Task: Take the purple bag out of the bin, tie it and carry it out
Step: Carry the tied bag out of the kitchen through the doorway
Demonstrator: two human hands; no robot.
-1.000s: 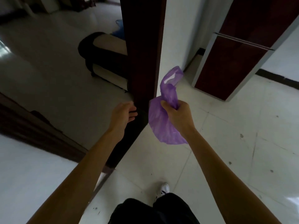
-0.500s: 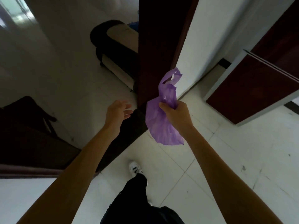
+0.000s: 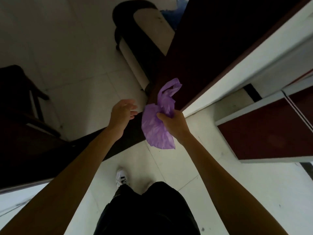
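I am on the carrying-out step, I judge, walking over the pale tiled floor (image 3: 169, 167) past the dark wooden door edge (image 3: 191, 53). My right hand (image 3: 174, 123) is clenched around the neck of the thin crumpled purple plastic bag (image 3: 155, 129), held in the air just beside the door. My left hand (image 3: 122, 114) hangs spread and empty, so next I need only a steady grip through the doorway; I can read no writing anywhere.

Both bare arms extended forward. Right hand (image 3: 172, 123) fisted around the gathered neck of the purple bag (image 3: 156, 128), knuckles up. Left hand (image 3: 121, 114) empty, fingers (image 3: 133, 109) loosely spread, just left of it, not touching. Legs below, one shoe (image 3: 122, 178) forward
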